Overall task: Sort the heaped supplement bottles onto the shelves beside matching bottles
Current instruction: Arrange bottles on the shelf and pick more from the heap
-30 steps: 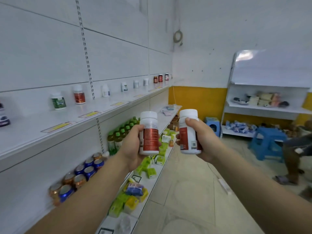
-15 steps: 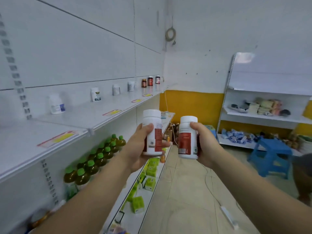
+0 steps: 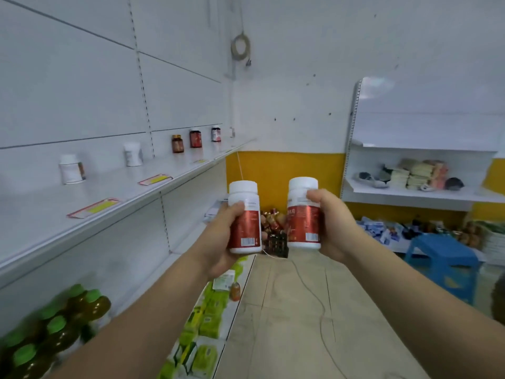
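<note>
Gripping one red-labelled bottle [image 3: 244, 217] in each hand.

Both arms outstretched, left hand [image 3: 222, 236] and right hand [image 3: 332, 225] each curled in grip.

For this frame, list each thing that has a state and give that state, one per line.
Left hand: grips a bottle.
Right hand: grips a bottle.
Left bottle: upright, capped, held in the air.
Right bottle: upright, capped, held in the air.
White shelf bottles: standing upright, capped, spaced apart.
Dark shelf bottles: standing upright, capped.
Green-capped bottles: upright on the lower shelf, blurred.
Blue stool: upright on the floor.
</note>
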`<state>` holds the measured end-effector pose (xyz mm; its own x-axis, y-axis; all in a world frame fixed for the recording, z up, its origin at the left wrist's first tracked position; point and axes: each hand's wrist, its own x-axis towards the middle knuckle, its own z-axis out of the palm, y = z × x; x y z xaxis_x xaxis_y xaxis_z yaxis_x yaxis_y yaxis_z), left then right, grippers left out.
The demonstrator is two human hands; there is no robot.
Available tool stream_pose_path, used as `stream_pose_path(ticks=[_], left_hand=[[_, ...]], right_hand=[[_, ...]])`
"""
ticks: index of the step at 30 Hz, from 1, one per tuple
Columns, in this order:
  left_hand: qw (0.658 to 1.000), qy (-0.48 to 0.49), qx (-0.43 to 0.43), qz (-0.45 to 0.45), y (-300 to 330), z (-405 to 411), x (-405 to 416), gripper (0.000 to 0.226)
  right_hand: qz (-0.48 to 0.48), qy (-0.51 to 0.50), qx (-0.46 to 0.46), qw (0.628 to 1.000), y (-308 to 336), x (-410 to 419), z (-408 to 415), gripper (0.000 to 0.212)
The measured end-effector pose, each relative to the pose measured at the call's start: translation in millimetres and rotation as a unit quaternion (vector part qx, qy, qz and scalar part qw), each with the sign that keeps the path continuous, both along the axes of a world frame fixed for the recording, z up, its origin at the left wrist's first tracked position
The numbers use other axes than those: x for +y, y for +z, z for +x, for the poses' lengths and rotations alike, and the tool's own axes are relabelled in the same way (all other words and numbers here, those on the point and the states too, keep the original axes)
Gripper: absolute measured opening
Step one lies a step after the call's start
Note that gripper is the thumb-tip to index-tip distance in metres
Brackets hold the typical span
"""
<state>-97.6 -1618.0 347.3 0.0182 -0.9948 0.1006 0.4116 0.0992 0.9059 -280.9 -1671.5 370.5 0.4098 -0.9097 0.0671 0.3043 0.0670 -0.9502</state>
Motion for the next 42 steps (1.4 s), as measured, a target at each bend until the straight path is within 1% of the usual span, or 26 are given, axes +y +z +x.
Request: stream_pose_path(ticks=[2, 4, 5, 7, 9, 11, 13, 15, 17, 21, 25, 27, 31, 35, 38, 42], left_hand=[[1.000, -0.004, 0.023, 0.011, 3.3, -1.5, -50.8, 0.039], [1.000, 0.009, 0.025, 0.004, 7.3, 0.8, -96.4, 0.040], [1.000, 0.017, 0.025, 0.000, 9.4, 3.3, -117.4, 0.040], [0.999, 0.033, 0.022, -0.007, 11.4, 11.0, -160.7, 0.046], [0.999, 0.046, 0.020, -0.018, 12.2, 21.8, -204.9, 0.050], [0.998, 0.056, 0.018, -0.030, 12.2, 34.1, -249.6, 0.047], [0.997, 0.068, 0.012, -0.031, 9.8, 49.1, -295.8, 0.038], [0.997, 0.076, 0.016, -0.031, 5.7, 66.7, -344.4, 0.030], [0.996, 0.077, 0.032, -0.019, 5.2, 85.2, -393.8, 0.035], [0.996, 0.071, 0.059, -0.001, 15.0, 114.3, -484.4, 0.042], [0.994, 0.104, 0.034, -0.014, 32.0, 130.0, -557.5, 0.028], [0.991, 0.134, 0.009, -0.015, 36.4, 137.0, -589.3, 0.030], [0.974, 0.219, -0.047, -0.015, 37.0, 154.3, -650.7, 0.033], [0.951, 0.295, -0.092, -0.028, 38.9, 163.4, -710.5, 0.038], [0.932, 0.346, -0.105, -0.019, 45.8, 167.7, -750.9, 0.043], [0.902, 0.416, -0.115, -0.012, 54.6, 175.6, -782.7, 0.044]], right_hand=[[-0.048, -0.005, 0.042, 0.998, 5.2, -52.3, 0.5, 0.025], [-0.080, -0.004, 0.065, 0.995, 11.8, -101.7, 4.6, 0.023], [-0.083, 0.000, 0.065, 0.994, 14.6, -125.8, 8.1, 0.021], [-0.066, 0.012, 0.047, 0.997, 17.8, -173.6, 17.5, 0.017], [-0.046, 0.021, 0.033, 0.998, 18.3, -219.7, 29.3, 0.018], [-0.026, 0.034, 0.020, 0.999, 15.6, -266.6, 42.6, 0.025], [-0.015, 0.051, 0.005, 0.999, 12.1, -312.9, 57.7, 0.032], [-0.022, 0.053, 0.010, 0.998, 8.7, -361.1, 76.4, 0.030], [-0.041, 0.047, 0.022, 0.998, 8.8, -408.8, 96.3, 0.025], [-0.070, 0.031, 0.046, 0.996, 17.4, -499.7, 127.3, 0.026], [-0.077, 0.036, 0.035, 0.996, 30.8, -591.5, 152.0, 0.028], [-0.091, 0.050, 0.029, 0.994, 34.8, -635.4, 167.0, 0.031], [-0.122, 0.104, 0.026, 0.987, 35.4, -717.7, 200.7, 0.039], [-0.130, 0.160, 0.021, 0.978, 36.7, -797.2, 226.9, 0.035], [-0.141, 0.201, 0.035, 0.969, 40.3, -852.3, 240.8, 0.040], [-0.159, 0.257, 0.038, 0.953, 47.9, -900.8, 266.7, 0.039]])
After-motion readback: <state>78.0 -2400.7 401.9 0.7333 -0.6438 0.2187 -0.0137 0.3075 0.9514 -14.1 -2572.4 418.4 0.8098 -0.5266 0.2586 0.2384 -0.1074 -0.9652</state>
